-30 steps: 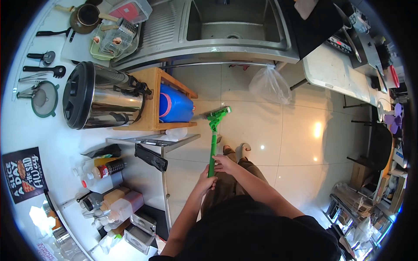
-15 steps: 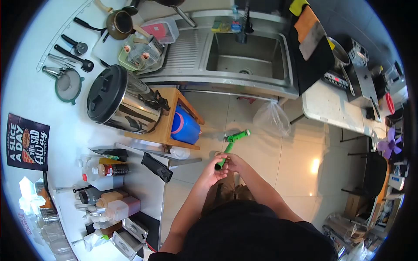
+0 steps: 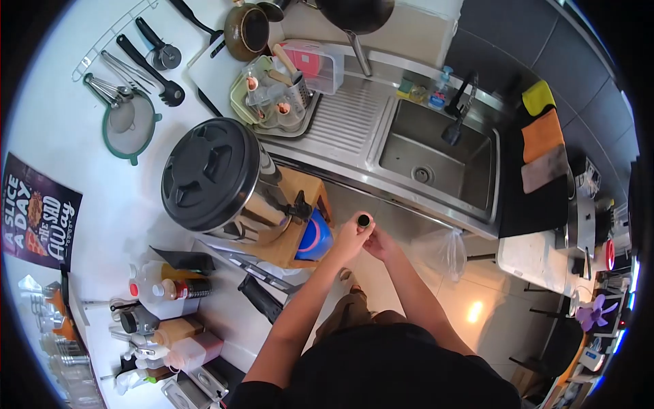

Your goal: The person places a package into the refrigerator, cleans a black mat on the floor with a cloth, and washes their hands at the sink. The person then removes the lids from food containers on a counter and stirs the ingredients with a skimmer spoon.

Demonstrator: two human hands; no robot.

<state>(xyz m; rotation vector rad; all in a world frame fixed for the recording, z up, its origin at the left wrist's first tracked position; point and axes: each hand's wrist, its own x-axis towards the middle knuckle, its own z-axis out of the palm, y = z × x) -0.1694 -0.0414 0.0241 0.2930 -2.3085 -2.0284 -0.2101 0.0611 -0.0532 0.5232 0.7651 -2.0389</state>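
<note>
The round dark open end of a green tubular handle [image 3: 364, 221] points up toward me. Wrapped around it is my left hand [image 3: 351, 235]. Just below and to the right, my right hand [image 3: 377, 246] is closed against the same handle, its fingertips partly hidden. The rest of the tool lies out of sight behind my hands. Both hands are in front of the sink counter, to the right of a wooden stand [image 3: 283, 253] that carries a large steel urn with a black lid [image 3: 211, 174].
The steel sink [image 3: 436, 146] and its ribbed drainboard [image 3: 344, 109] lie ahead. A plastic bag [image 3: 446, 252] hangs below the counter. A blue container [image 3: 315, 237] sits inside the stand. To the right is a white table [image 3: 535, 262]; bottles [image 3: 180, 288] stand at left.
The view has shifted, bringing the sink closer. My hands have risen, still on the green handle. Its T-shaped lower end, visible before over the floor, is now hidden.
</note>
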